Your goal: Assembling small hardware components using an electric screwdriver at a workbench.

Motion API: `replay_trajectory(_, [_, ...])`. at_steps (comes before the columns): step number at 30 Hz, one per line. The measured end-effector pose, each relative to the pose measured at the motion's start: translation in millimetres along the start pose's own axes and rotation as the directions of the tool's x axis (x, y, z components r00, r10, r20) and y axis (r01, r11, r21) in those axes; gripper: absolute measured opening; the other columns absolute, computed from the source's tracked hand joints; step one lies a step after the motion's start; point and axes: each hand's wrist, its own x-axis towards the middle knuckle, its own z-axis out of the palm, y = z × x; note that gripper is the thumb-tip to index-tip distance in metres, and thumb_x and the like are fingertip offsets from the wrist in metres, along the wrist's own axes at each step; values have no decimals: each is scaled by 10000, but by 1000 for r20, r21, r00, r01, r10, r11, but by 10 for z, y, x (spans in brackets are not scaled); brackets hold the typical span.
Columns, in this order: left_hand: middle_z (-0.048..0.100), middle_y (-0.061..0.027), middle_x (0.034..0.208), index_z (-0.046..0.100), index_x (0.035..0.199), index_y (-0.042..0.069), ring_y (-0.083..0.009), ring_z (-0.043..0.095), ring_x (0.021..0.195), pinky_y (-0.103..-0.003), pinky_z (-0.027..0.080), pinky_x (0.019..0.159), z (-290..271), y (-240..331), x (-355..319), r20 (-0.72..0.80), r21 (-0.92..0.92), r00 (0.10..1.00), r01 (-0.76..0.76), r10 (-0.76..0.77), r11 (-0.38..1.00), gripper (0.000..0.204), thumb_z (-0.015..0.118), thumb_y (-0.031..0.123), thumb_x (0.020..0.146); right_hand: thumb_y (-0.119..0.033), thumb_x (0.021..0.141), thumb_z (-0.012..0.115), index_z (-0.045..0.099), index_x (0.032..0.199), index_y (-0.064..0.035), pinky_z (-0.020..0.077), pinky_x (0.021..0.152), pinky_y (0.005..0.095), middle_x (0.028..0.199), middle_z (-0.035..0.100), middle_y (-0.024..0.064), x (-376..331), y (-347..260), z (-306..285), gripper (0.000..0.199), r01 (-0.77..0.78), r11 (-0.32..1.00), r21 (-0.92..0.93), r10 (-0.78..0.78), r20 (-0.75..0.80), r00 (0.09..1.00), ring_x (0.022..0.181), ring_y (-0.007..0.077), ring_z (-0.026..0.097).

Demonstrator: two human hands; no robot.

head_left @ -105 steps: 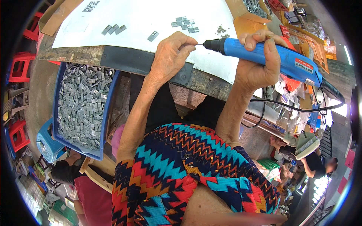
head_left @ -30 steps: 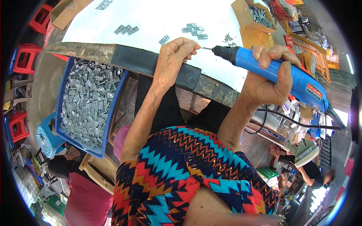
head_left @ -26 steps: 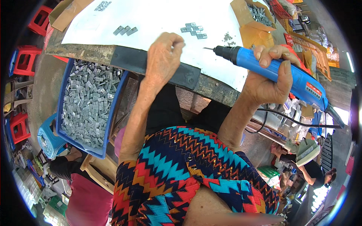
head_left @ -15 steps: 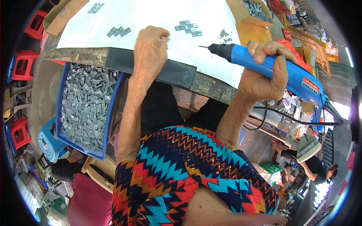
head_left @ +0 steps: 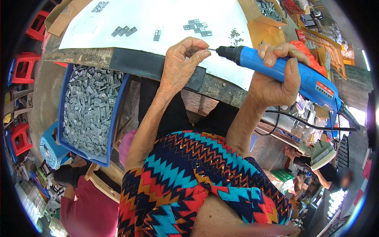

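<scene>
My right hand [head_left: 278, 73] is wrapped round a blue electric screwdriver [head_left: 262, 61], its thin bit pointing left. At the bit's tip, my left hand [head_left: 183, 63] has thumb and forefinger pinched together; whatever is between them is too small to make out. Just beyond that hand, a single grey rectangular piece [head_left: 157, 35] lies on the white sheet [head_left: 173, 15]. Further left are three slanted grey pieces [head_left: 124, 31]. A cluster of similar pieces [head_left: 198, 27] lies beyond the bit, with a scatter of tiny dark parts [head_left: 235, 37], perhaps screws, to its right.
A blue bin [head_left: 109, 136] full of grey pieces stands left below the table edge [head_left: 85, 56]. Cardboard boxes [head_left: 71, 15] flank the sheet. The screwdriver's black cable [head_left: 351, 118] trails at the right. A person in a dark red top [head_left: 94, 205] is at the lower left.
My left hand has moved right and nearer to me, to the screwdriver's tip. The single grey piece it hid now shows on the sheet. My right hand has barely moved.
</scene>
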Motion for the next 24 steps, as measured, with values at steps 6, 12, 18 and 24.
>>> replay_trajectory(6, [592,2,722,624,871,35,-39,520,659,-160,409,568,-7,10,-3,12,12,1000,-17,17,1000,119,656,95,773,-4,784,467,507,992,-10,444,595,393,809,559,184,0,8,-18,212,0,1000,-5,0,11,1000,582,213,539])
replay_trajectory(12, [604,8,733,639,848,52,-39,521,656,-164,406,570,-25,10,-12,9,30,1000,-30,30,999,100,664,102,766,-3,781,470,520,965,-9,444,596,392,803,563,182,4,-5,-1,191,-32,999,-8,32,11,999,589,214,545])
replay_trajectory(18, [605,19,727,655,837,69,-44,521,668,-168,399,572,-24,-6,-31,20,-5,1000,-3,4,1000,84,663,110,765,-9,776,482,516,946,9,443,586,385,774,566,170,15,2,12,174,-47,998,-29,47,-8,999,574,207,540])
replay_trajectory(24, [602,22,725,660,827,67,-47,505,667,-187,396,582,5,42,-56,-10,105,999,-39,41,994,72,653,110,769,-9,771,489,516,899,18,443,577,375,754,571,170,3,15,81,133,-29,996,-82,29,-6,1000,562,198,535])
